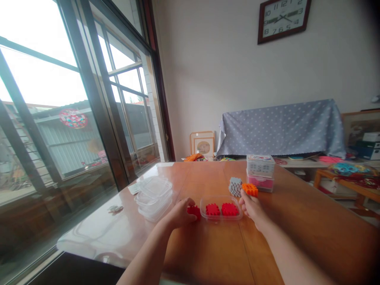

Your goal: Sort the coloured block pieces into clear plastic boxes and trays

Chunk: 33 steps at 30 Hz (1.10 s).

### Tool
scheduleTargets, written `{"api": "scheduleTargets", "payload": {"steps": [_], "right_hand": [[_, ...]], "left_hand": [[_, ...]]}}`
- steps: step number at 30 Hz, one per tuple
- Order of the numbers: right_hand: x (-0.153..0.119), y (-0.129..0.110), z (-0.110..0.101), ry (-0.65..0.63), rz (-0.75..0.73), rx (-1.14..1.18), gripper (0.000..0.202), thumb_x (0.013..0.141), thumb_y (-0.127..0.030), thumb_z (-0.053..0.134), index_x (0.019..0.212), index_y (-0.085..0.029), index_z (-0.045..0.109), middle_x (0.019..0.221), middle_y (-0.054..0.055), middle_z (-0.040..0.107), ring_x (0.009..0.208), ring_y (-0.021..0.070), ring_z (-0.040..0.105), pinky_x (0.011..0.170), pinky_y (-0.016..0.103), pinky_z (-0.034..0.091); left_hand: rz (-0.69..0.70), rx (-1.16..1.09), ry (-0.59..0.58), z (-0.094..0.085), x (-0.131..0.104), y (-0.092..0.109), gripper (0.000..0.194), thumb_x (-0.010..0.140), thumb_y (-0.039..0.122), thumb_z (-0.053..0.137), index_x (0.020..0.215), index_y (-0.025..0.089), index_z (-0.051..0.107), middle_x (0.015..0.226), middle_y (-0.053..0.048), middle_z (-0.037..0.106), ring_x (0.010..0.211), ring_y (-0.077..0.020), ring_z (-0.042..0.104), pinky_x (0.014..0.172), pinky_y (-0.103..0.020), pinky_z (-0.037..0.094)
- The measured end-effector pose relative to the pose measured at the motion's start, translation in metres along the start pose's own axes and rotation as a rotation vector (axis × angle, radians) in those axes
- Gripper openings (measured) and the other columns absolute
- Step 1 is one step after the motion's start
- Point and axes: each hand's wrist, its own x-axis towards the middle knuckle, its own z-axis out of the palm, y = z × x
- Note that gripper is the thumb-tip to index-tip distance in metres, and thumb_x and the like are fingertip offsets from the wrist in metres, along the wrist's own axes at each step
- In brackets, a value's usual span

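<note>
A clear plastic tub (221,218) sits on the table between my hands, with red notched foam-like blocks (212,209) in two groups inside. To the left of the tub, my left hand (181,213) has its fingers closed round another red notched block (194,213), partly covered by the thumb. Past the tub's right end, my right hand (251,206) grips an orange notched block (251,189) by its near left corner. A stack of grey notched blocks (235,187) stands just left of the orange one.
Nested clear tubs and lids (154,198) stand at the left. Stacked boxes, a clear one over a pink one (260,183), stand behind the right hand. A small clear packet (115,209) lies near the left edge of the table (204,253), beside the window.
</note>
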Motion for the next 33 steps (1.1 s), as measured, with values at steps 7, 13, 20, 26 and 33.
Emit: {"api": "scheduleTargets", "payload": {"steps": [7,13,20,26,33], "right_hand": [[0.001,0.001,0.002,-0.002,0.002,0.009,0.063,0.079,-0.081,0.058,0.064,-0.019,0.054,0.045,-0.005,0.045,0.04,0.0085,0.038,0.04,0.021,0.027],[-0.003,-0.005,0.003,0.005,0.001,0.009,0.063,0.078,-0.08,0.059,0.064,-0.02,0.054,0.045,-0.005,0.044,0.041,0.0084,0.037,0.041,0.021,0.027],[-0.001,-0.004,0.005,0.0,0.004,0.006,0.064,0.078,-0.083,0.055,0.064,-0.02,0.053,0.046,-0.006,0.042,0.041,0.0087,0.037,0.041,0.022,0.026],[-0.002,-0.006,0.004,0.011,-0.027,-0.048,0.062,0.083,-0.08,0.051,0.065,-0.021,0.054,0.046,-0.003,0.046,0.042,0.0113,0.041,0.043,0.024,0.03],[-0.009,-0.014,0.003,0.002,-0.039,-0.056,0.059,0.083,-0.078,0.051,0.063,-0.022,0.054,0.045,-0.002,0.048,0.041,0.0125,0.042,0.042,0.026,0.031]], "left_hand": [[0.101,-0.213,0.282,-0.001,0.017,0.002,0.025,0.079,0.029,0.072,0.101,0.02,0.065,0.1,-0.003,0.07,0.092,-0.0193,0.063,0.083,-0.03,0.048],[0.204,-0.216,0.238,0.019,0.036,0.05,0.027,0.08,0.039,0.074,0.101,0.022,0.067,0.099,-0.003,0.071,0.091,-0.0199,0.063,0.08,-0.03,0.048],[0.232,-0.052,0.118,0.048,0.055,0.096,0.029,0.075,0.036,0.077,0.1,0.024,0.069,0.102,-0.003,0.073,0.095,-0.023,0.063,0.083,-0.032,0.048],[0.191,0.058,0.025,0.054,0.062,0.116,0.038,0.071,0.047,0.079,0.103,0.027,0.069,0.105,-0.004,0.072,0.096,-0.0263,0.064,0.077,-0.033,0.048],[0.219,0.058,0.001,0.054,0.058,0.122,0.037,0.071,0.043,0.078,0.102,0.026,0.071,0.108,-0.005,0.072,0.098,-0.0263,0.066,0.082,-0.033,0.05]]}}
